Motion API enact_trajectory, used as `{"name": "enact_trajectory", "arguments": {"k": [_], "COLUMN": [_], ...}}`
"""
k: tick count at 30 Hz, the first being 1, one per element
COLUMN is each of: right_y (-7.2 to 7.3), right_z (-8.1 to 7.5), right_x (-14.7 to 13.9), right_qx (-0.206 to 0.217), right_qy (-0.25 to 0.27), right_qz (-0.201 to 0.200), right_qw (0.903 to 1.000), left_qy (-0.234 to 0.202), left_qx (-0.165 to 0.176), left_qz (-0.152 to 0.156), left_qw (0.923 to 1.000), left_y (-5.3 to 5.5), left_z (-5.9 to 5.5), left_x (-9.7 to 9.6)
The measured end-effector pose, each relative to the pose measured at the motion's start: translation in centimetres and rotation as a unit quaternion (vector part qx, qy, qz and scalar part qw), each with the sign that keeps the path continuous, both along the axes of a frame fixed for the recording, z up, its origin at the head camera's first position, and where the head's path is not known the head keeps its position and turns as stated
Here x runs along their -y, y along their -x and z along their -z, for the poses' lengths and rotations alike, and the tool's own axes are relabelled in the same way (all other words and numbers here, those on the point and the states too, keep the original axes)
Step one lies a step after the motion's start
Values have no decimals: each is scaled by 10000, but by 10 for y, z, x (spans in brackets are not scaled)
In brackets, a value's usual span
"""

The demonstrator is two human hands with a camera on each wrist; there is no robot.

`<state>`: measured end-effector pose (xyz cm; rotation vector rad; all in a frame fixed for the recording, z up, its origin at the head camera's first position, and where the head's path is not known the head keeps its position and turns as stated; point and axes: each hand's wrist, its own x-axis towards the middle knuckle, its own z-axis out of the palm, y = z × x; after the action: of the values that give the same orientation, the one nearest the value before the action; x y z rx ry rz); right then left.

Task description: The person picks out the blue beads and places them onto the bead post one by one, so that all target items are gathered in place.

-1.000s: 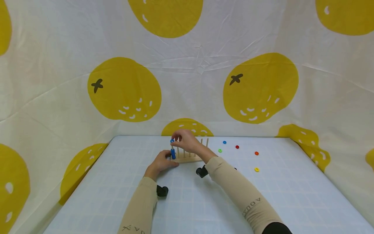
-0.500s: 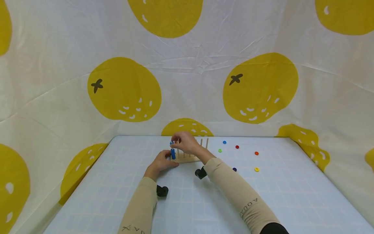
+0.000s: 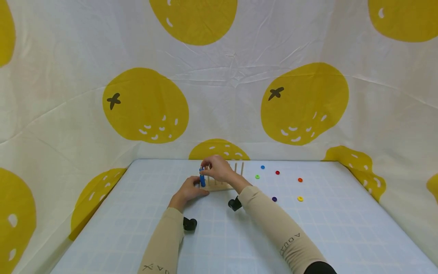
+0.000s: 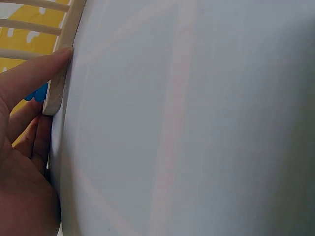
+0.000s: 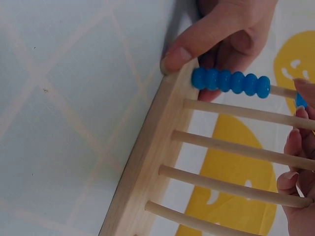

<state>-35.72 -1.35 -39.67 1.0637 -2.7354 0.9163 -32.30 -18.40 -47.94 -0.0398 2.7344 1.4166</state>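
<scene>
A wooden peg rack (image 3: 219, 186) stands near the far edge of the table, with a row of upright pegs. My left hand (image 3: 189, 189) grips its left end, thumb on the front of the base and fingers behind, as the left wrist view shows. On the leftmost peg sits a stack of several blue beads (image 5: 231, 81). Above that stack, my right hand (image 3: 219, 168) pinches another blue bead (image 5: 299, 101) at the same peg, with a short length of bare wood between. Fingers partly hide this bead. The other pegs (image 5: 221, 147) that show carry no beads.
Loose ring beads lie to the right of the rack: blue (image 3: 262, 167), green (image 3: 257, 177), red (image 3: 277, 172), orange (image 3: 300, 180), yellow (image 3: 300, 198) and purple (image 3: 274, 199). A white curtain (image 3: 226, 102) with yellow fruit prints hangs behind the table.
My right hand has come down slightly along the leftmost peg with the blue bead, nearing the stack. The purple bead now shows fully beside the right sleeve. My left hand has stayed put.
</scene>
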Motion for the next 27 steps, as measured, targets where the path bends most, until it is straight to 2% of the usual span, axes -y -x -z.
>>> {"name": "enact_trajectory", "arguments": {"k": [7, 14, 22, 27], "right_y": [-2, -2, -4, -8], "right_z": [-4, -15, -28, -35], "right_x": [-4, -16, -40, -63], "right_qx": [140, 462, 188, 67], "right_qy": [45, 47, 98, 151], "right_qz": [-167, -367, -504, -360], "right_qw": [9998, 9982, 9985, 9992], "left_qy": [106, 92, 83, 39], "left_qx": [-29, -26, 74, 189], "left_qz": [95, 16, -164, -239], "left_qw": [9999, 10000, 9998, 9995], "left_y": [0, 0, 1, 0], "left_z": [-1, -2, -1, 0], "left_x": [0, -2, -3, -3]}}
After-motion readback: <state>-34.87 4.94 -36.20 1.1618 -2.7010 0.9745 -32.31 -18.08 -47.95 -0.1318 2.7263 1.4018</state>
